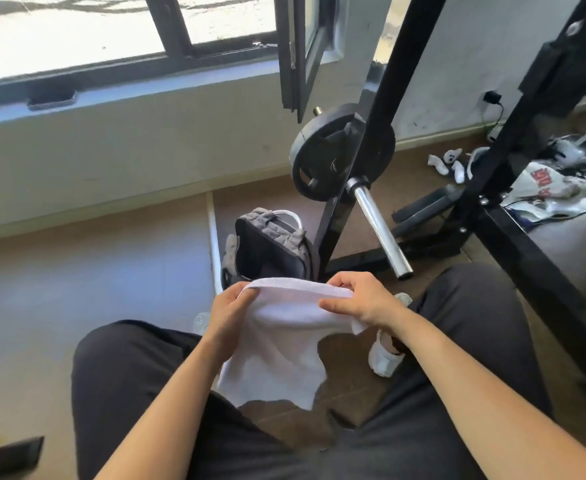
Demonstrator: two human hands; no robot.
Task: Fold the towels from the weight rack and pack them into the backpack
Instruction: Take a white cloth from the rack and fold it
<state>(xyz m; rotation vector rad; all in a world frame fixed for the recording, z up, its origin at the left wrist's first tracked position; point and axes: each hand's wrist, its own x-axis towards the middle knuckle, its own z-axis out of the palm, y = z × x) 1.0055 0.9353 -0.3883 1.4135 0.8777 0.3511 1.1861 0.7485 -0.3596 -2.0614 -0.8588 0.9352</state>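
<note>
You hold the white towel (pixel 284 348) in the air just on your side of the backpack (pixel 267 247). Its folded top edge is stretched between your hands and the rest hangs loose between your knees. Your left hand (pixel 230 313) grips the towel's left end, fingers curled under the fold. Your right hand (pixel 360 299) pinches the right end, thumb on top. Both forearms reach forward. The backpack stands open on the floor, with the weight rack (pixel 399 64) just right of it.
</note>
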